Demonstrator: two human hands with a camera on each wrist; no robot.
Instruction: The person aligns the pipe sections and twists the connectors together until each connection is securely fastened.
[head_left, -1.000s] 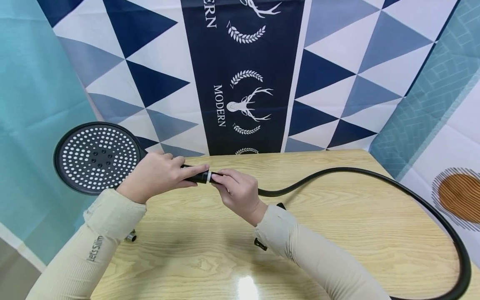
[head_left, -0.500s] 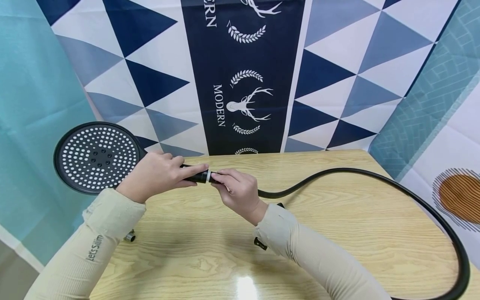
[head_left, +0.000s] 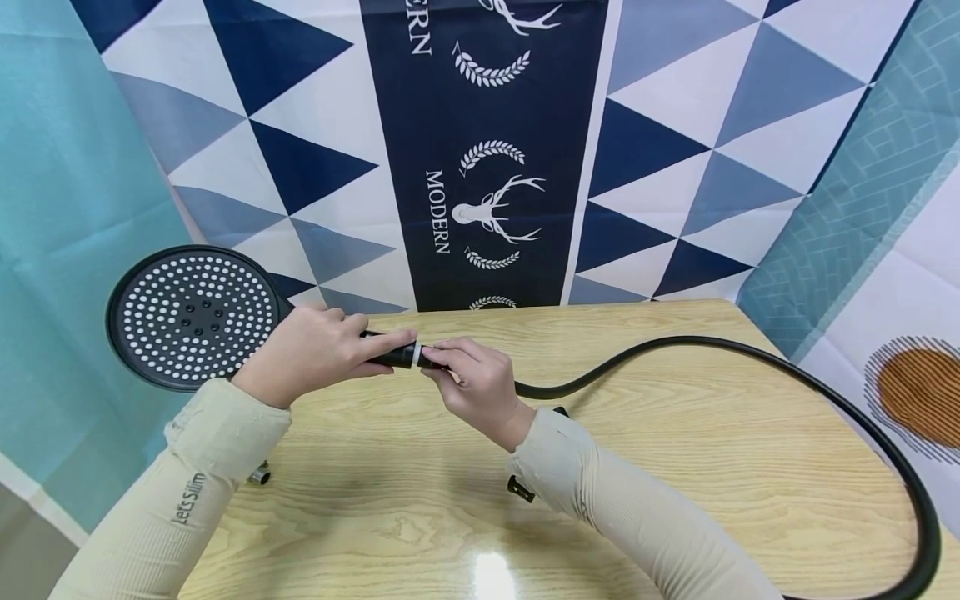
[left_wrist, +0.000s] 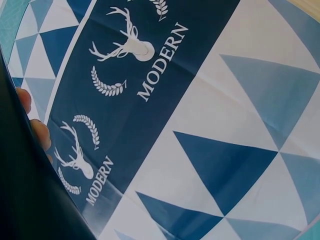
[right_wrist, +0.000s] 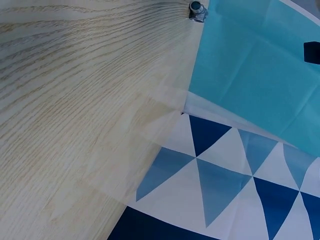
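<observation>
A large round black shower head (head_left: pixel 197 317) with pale nozzles is held above the table's left side. My left hand (head_left: pixel 311 350) grips its handle, index finger stretched along it toward the end. There a white ring (head_left: pixel 417 355) shows between the handle and the black hose's end. My right hand (head_left: pixel 480 383) pinches that hose end between thumb and fingers, in line with the handle. From the right hand the black hose (head_left: pixel 697 340) runs in a wide loop over the right side. In the left wrist view, fingertips (left_wrist: pixel 41 134) show past a dark surface.
A wooden table (head_left: pixel 390 517) lies under the hands. A small metal fitting (head_left: pixel 260 473) rests near the left sleeve. Black pieces (head_left: pixel 521 488) lie partly hidden by the right sleeve. Patterned cloth (head_left: pixel 322 183) hangs behind the table.
Both hands stay in place on the handle and hose end. The right thumb shifts very slightly; the shower head and hose hardly move.
</observation>
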